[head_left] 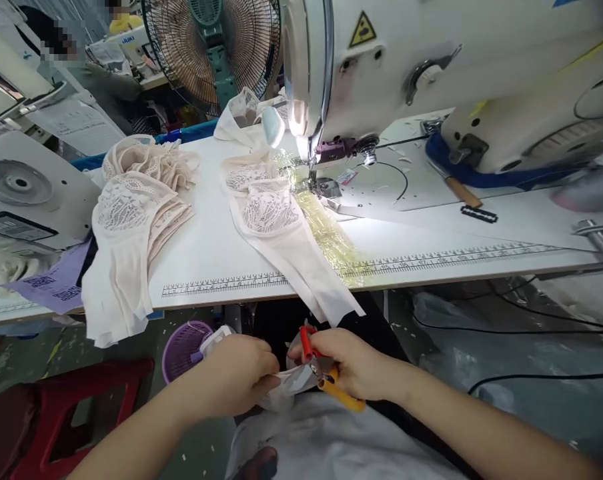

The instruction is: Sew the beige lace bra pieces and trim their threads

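My left hand [236, 373] is low in front of me, its fingers pinched on a piece of thin white fabric [280, 390]. My right hand [354, 363] grips scissors [342, 395] with one red and one orange handle. Their blades point left and lie against the white fabric, close to my left fingertips; whether they are cutting through it I cannot tell. Above my hands, a cream lace bra piece [271, 207] lies on the table, its long wing hanging over the front edge. A pale yellow sheer strip [326, 230] runs from under the sewing machine's needle beside it.
A sewing machine [371, 73] stands over the table [206, 247], its lamp lit. Stacked lace bra pieces [126, 213] lie at left. A razor blade [479, 214] rests at right. Below are a purple basket [181, 350] and red stool [81, 400]. A fan [214, 47] stands behind.
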The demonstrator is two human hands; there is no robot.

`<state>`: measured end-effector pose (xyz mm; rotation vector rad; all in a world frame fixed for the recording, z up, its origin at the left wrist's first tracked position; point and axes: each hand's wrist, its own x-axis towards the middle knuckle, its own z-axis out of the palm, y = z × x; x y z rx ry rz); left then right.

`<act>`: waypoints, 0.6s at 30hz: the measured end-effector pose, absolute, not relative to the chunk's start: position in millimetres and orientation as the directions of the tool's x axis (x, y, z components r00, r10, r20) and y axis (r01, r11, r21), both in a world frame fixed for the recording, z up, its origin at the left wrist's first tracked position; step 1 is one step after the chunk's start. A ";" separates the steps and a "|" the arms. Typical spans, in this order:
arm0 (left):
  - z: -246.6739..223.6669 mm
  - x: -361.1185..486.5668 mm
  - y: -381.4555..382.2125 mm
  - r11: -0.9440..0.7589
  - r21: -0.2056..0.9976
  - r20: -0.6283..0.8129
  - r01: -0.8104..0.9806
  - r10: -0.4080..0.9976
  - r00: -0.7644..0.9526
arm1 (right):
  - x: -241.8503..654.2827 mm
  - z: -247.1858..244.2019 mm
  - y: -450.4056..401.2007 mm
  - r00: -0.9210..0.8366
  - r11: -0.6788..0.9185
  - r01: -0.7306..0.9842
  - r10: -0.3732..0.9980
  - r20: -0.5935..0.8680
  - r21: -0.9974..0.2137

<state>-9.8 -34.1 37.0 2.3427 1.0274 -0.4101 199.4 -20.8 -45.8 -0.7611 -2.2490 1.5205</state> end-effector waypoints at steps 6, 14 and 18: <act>44.9 -9.8 -34.1 -0.560 0.290 -0.626 0.776 0.502 0.597 | 175.1 -53.2 -17.7 -0.857 0.375 0.289 0.511 -0.064 -0.881; 55.4 -22.7 -45.1 -0.403 0.314 -0.639 0.860 0.580 0.505 | 195.9 -55.0 -14.9 -0.891 0.380 0.279 0.445 -0.090 -0.882; 53.8 -32.8 -49.9 -0.362 0.369 -0.619 0.856 0.591 0.517 | 227.2 -67.2 -13.1 -0.877 0.289 0.281 0.465 -0.122 -0.915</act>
